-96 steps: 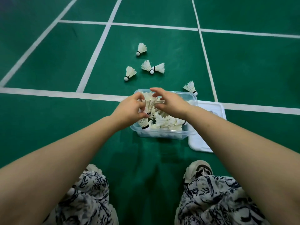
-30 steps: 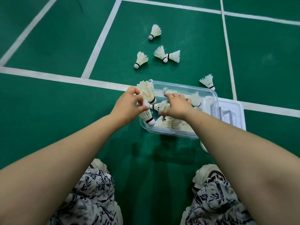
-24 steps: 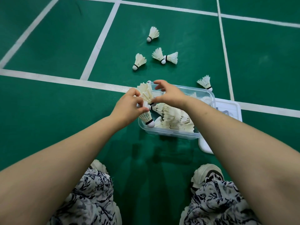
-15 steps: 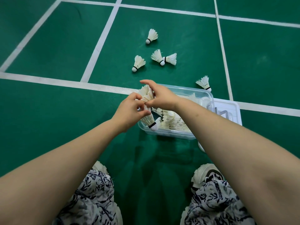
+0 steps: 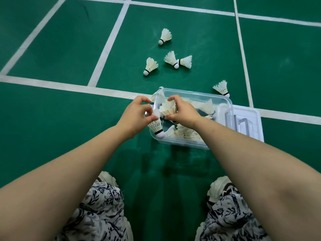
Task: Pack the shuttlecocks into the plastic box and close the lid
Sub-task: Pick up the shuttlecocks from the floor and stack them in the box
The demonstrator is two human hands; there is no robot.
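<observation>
A clear plastic box (image 5: 224, 101) stands on the green court floor with several white shuttlecocks (image 5: 187, 133) lying inside. Its white lid (image 5: 250, 122) lies flat against the box's right side. My left hand (image 5: 137, 117) is over the box's left wall, shut on a shuttlecock (image 5: 156, 126) whose cork points down. My right hand (image 5: 182, 112) is above the box's left half, fingers closed round the feathers of another shuttlecock (image 5: 167, 108). Loose shuttlecocks lie beyond the box: one (image 5: 221, 87) by its far right corner, a touching pair (image 5: 178, 60), a single (image 5: 150, 66) and the farthest (image 5: 165, 36).
White court lines (image 5: 73, 87) cross the green floor behind and left of the box. My knees in patterned trousers (image 5: 97, 214) and white shoes (image 5: 218, 188) fill the bottom of the view, just short of the box.
My right hand has dropped from the box's far left corner to over its left half, now holding a shuttlecock by the feathers. My left hand keeps its shuttlecock at the box's left wall.
</observation>
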